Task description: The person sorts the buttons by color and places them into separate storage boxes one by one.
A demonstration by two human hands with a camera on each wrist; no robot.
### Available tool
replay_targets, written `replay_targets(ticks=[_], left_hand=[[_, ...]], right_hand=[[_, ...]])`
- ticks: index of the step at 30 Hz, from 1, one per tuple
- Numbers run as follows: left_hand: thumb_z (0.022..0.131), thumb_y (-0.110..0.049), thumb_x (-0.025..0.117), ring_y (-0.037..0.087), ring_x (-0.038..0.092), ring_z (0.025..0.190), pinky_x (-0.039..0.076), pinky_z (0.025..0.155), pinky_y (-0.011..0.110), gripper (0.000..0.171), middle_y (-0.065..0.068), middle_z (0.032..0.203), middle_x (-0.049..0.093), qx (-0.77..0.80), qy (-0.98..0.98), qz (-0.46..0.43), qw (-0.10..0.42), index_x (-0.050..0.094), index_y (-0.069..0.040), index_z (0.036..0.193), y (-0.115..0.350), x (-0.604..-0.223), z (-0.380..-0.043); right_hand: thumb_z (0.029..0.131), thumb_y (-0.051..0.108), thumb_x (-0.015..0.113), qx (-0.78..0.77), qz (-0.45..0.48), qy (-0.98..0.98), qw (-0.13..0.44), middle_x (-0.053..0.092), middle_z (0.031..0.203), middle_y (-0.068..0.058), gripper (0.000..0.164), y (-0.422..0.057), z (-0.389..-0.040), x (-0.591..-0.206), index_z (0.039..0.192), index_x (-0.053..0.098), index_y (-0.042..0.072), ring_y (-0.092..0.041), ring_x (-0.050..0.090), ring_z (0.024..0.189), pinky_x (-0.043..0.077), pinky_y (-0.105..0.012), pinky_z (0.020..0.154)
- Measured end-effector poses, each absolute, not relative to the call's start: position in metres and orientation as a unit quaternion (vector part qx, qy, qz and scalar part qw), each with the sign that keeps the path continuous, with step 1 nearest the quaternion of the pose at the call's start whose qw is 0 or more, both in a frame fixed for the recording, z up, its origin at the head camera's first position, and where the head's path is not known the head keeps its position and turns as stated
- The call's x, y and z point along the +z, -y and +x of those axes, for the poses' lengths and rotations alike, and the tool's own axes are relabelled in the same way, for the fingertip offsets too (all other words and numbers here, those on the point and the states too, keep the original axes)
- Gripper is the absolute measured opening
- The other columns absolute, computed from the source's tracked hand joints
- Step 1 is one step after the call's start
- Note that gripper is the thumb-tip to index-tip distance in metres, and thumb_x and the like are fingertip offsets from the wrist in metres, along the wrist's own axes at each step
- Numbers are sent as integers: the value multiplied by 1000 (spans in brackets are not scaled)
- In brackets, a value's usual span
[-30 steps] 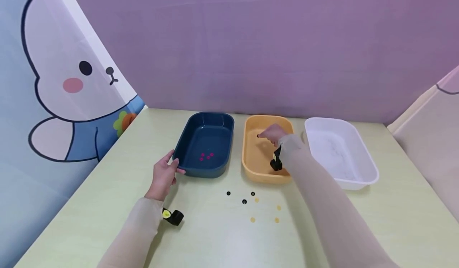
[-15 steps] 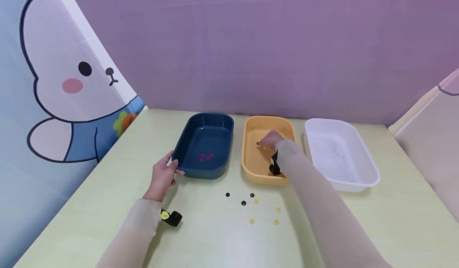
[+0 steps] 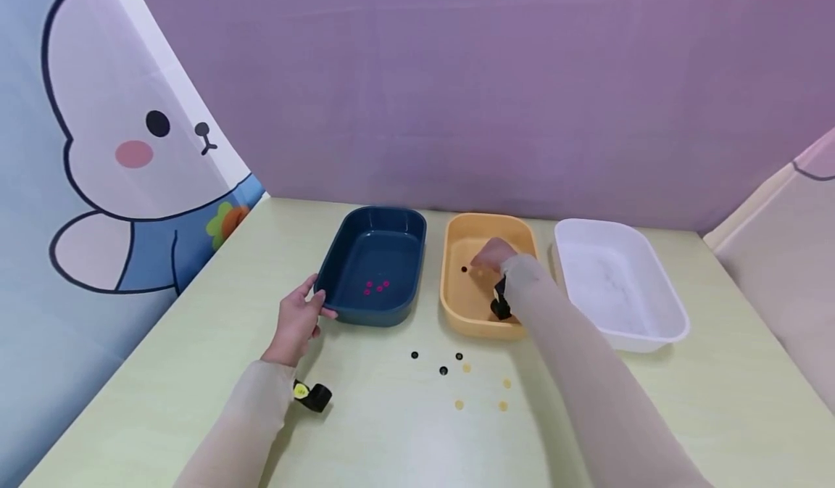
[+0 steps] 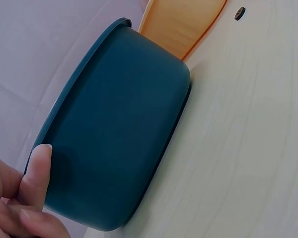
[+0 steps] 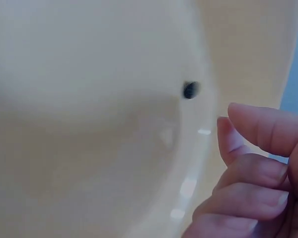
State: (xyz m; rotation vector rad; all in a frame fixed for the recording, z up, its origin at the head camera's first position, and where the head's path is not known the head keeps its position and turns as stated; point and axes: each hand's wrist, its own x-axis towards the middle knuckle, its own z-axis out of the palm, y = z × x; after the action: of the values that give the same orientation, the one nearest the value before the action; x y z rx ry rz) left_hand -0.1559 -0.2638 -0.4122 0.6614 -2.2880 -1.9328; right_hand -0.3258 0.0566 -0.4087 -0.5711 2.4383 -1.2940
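Note:
A dark blue tray stands left of an orange tray. My left hand grips the blue tray's front left corner at the rim, seen also in the left wrist view. Inside the orange tray is my right hand, its thumb and forefinger a little apart, the other fingers loosely curled. A small black button is just beyond its fingertips, blurred and apart from them. Several small pink buttons lie in the blue tray.
On the table in front of the trays lie 3 black buttons and several yellow buttons. A white tray stands to the right of the orange one. A purple cloth hangs behind.
My right hand has come lower and nearer in the orange tray. The black button has left its fingertips and sits slightly left of them. My left hand keeps its place.

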Motion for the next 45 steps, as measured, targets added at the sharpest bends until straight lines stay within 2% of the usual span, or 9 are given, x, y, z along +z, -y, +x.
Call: replay_targets(ticks=[4,7,9,11,13,19,25,29,45], left_hand=[[104,-14,40,5,38,36,28,37,19,53,-10,54,61,-628,746,218,37,21,-8,153,264,-410,-154],[104,-14,40,5,37,36,28,37,19,53,-10,55,61,-630,745,216,39,21,-8,153,265,-409,-154],[104,-14,40,5,37,36,28,37,19,53,-10,56,61,-632,744,214,40,21,-8,153,265,-409,-155],[104,-14,40,5,38,36,28,37,19,53,-10,55,61,-632,744,213,39,21,-8,153,265,-409,-154],[104,-14,40,5,39,37,28,37,19,53,-10,55,61,-632,745,212,37,20,-8,153,264,-410,-153],[104,-14,40,6,40,36,28,37,19,54,-10,54,61,-629,748,212,34,20,-7,153,264,-412,-150],[104,-15,39,6,42,38,28,37,19,53,-9,55,61,-629,747,212,34,20,-8,153,265,-412,-151],[104,-14,40,6,38,36,28,37,20,54,-8,56,61,-628,748,212,33,20,-8,153,265,-412,-152],[104,-14,40,7,49,43,27,37,20,53,-8,55,61,-633,743,215,35,22,-9,153,265,-411,-153]], right_hand=[[86,11,63,-405,-135,-879,214,22,49,11,51,-45,-327,-385,50,29,21,-6,20,45,24,-22,47],[89,14,63,-387,-137,-885,219,48,65,4,32,-39,-328,-373,60,52,9,-9,33,57,32,-27,56],[90,15,63,-378,-154,-884,227,59,87,-2,16,-37,-325,-364,82,66,2,-12,37,66,33,-28,60],[91,15,63,-369,-177,-882,235,62,104,-4,20,-37,-318,-358,105,69,2,-12,39,70,34,-28,60],[90,15,64,-355,-200,-880,244,62,103,-4,25,-36,-309,-353,111,68,1,-12,38,66,31,-25,54],[87,12,68,-345,-247,-868,258,62,94,-1,19,-38,-279,-358,104,69,2,-10,30,50,25,-22,45],[82,8,72,-354,-310,-843,261,54,72,2,15,-39,-248,-369,95,70,1,-11,40,61,34,-24,57],[81,2,72,-360,-340,-824,275,43,62,3,16,-40,-230,-373,96,68,-3,-11,39,58,34,-25,59],[79,9,73,-273,-357,-854,263,43,61,7,11,-39,-187,-406,88,70,15,-7,40,55,33,-22,54]])
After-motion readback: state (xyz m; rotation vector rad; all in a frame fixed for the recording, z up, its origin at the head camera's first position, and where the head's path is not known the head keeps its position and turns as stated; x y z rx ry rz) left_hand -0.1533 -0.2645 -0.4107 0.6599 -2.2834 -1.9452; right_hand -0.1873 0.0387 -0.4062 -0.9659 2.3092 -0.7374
